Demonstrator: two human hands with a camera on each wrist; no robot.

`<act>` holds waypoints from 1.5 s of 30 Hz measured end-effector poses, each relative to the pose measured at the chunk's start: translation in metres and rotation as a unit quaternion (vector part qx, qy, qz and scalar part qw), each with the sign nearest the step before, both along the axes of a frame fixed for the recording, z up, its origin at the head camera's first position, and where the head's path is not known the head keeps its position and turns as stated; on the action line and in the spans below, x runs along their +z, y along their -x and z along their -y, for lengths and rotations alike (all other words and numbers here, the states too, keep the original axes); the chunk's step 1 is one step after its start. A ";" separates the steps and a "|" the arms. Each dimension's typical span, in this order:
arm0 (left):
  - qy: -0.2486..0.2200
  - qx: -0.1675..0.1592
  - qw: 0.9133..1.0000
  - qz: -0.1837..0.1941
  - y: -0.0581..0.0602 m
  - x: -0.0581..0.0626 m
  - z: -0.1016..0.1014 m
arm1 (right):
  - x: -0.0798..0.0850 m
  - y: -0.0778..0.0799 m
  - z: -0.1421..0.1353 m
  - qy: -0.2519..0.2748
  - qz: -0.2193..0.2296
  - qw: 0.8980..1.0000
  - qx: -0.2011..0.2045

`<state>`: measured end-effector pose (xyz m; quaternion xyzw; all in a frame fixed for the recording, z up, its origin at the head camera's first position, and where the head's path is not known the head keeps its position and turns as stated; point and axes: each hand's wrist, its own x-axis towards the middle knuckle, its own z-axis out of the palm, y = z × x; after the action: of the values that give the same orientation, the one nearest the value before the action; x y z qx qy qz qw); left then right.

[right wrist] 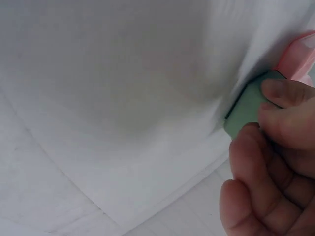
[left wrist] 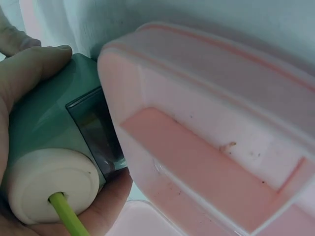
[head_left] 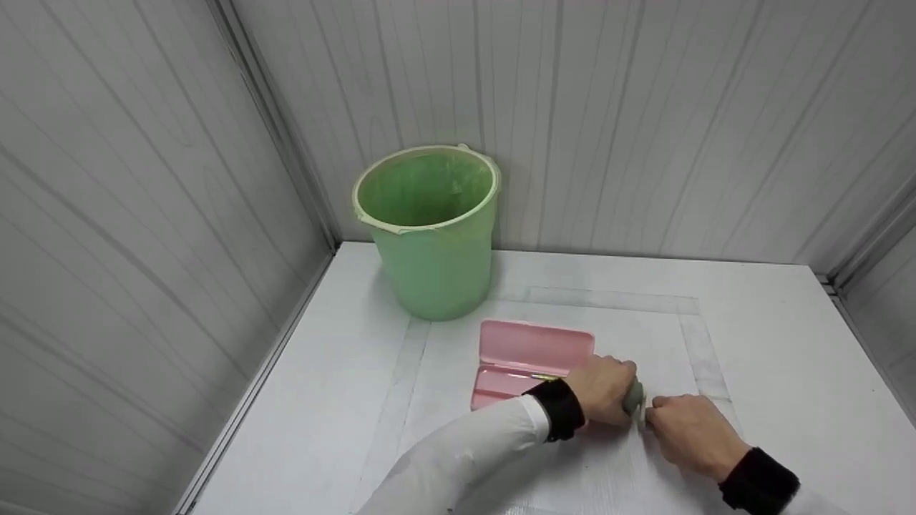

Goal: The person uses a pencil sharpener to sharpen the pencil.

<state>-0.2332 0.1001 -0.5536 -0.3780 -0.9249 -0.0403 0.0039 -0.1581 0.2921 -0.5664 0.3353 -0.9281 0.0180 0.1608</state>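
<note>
A green pencil sharpener with a pale round front and a dark see-through window is gripped by my left hand, thumb on one side and fingers on the other. A yellow-green pencil sticks out of the hole in its front. At the opposite end, my right hand has curled fingers at the pale crank, whose knob is hidden by them. The open pink pencil case lies just left of the sharpener, partly behind my left hand and wrist.
A green bucket stands upright at the back left of the white table. Strips of clear tape form a rectangle on the tabletop. Pale panelled walls rise at the back and both sides.
</note>
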 end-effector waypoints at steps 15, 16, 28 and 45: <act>0.016 -0.012 1.000 -0.009 0.000 0.003 -0.001 | 0.042 0.008 -0.001 0.018 -0.121 0.992 -0.018; 0.016 -0.011 1.000 -0.009 -0.001 0.002 -0.001 | 0.044 0.011 -0.001 0.020 -0.116 0.993 -0.023; 0.015 -0.015 1.000 0.003 -0.001 0.000 -0.003 | 0.046 0.036 -0.004 0.064 -0.028 0.995 -0.069; 0.010 -0.012 1.000 0.000 0.001 -0.004 -0.003 | 0.020 0.058 -0.011 0.112 0.042 0.990 -0.073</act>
<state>-0.2346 0.1028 -0.5574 -0.3890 -0.9207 -0.0310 -0.0004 -0.2162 0.3030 -0.5463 0.2451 -0.9482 0.1242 0.1593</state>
